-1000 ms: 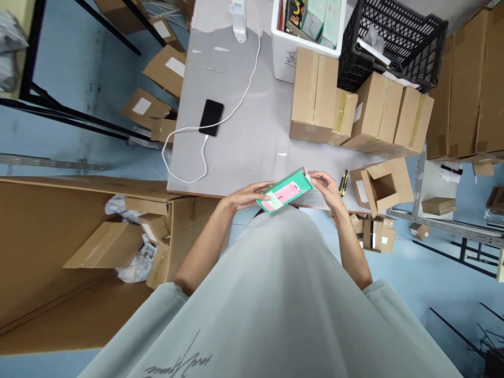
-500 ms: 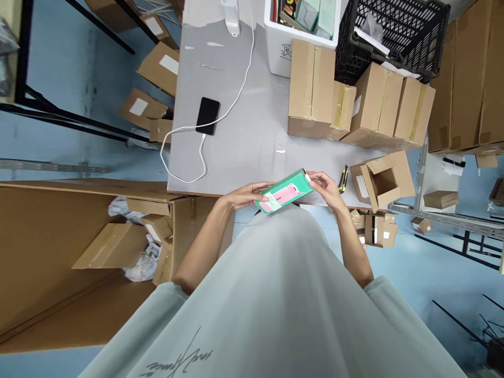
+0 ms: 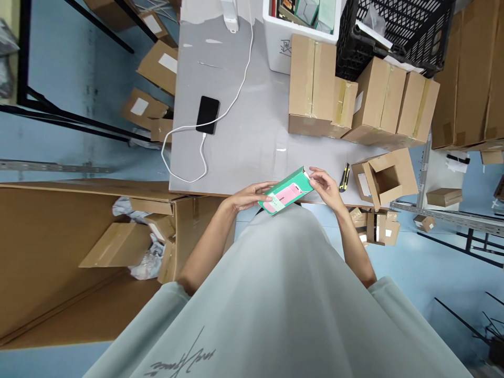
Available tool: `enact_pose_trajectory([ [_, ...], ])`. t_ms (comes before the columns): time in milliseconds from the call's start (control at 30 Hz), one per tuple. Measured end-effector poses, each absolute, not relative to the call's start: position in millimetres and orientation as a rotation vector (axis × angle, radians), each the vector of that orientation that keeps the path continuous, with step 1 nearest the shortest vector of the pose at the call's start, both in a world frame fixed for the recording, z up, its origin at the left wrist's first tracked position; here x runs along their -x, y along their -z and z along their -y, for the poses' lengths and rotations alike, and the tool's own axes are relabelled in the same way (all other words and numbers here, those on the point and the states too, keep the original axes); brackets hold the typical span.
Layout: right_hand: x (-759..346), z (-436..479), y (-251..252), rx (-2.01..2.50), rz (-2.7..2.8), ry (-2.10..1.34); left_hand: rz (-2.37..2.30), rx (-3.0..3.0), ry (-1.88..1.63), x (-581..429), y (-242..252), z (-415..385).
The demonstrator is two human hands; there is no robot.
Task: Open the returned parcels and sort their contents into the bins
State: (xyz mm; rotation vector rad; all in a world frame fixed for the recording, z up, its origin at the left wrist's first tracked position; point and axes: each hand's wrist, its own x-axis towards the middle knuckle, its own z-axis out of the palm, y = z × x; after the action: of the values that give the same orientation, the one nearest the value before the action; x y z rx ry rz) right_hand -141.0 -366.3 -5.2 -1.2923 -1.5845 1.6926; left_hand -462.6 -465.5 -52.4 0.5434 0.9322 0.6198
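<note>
I hold a flat green retail box with a pink phone case picture [image 3: 286, 191] in front of my body, over the near edge of the grey table [image 3: 236, 142]. My left hand [image 3: 249, 195] grips its near left end, fingers curled over it. My right hand [image 3: 323, 184] pinches its far right end, where a small white flap shows. A small open cardboard box [image 3: 384, 180] lies on its side just right of my right hand, with a yellow-and-black utility knife [image 3: 344, 176] between them.
Sealed cardboard boxes [image 3: 356, 102] stand at the back right of the table, behind them a black crate [image 3: 394, 31] and a white bin [image 3: 291, 39]. A black phone [image 3: 208, 114] charges on a white cable. A big open carton [image 3: 79, 247] stands on the floor at left.
The camera view has shifted slightly. Both hands keep hold of the green box in almost the same place.
</note>
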Motion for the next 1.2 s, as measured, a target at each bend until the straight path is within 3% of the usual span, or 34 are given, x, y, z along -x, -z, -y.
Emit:
enact_pose_trajectory([
  [333,143,340,21,1.404,1.548,-1.640,-0.913,-0.489,-0.665,445,13,456],
  [533,144,343,12,1.420,1.388,-1.784,-0.771,-0.627,-0.751,450,-9,450],
  [1200,147,369,54,1.688,0.922,-1.788,-1.343,-0.963,-0.993,409,-11,447],
])
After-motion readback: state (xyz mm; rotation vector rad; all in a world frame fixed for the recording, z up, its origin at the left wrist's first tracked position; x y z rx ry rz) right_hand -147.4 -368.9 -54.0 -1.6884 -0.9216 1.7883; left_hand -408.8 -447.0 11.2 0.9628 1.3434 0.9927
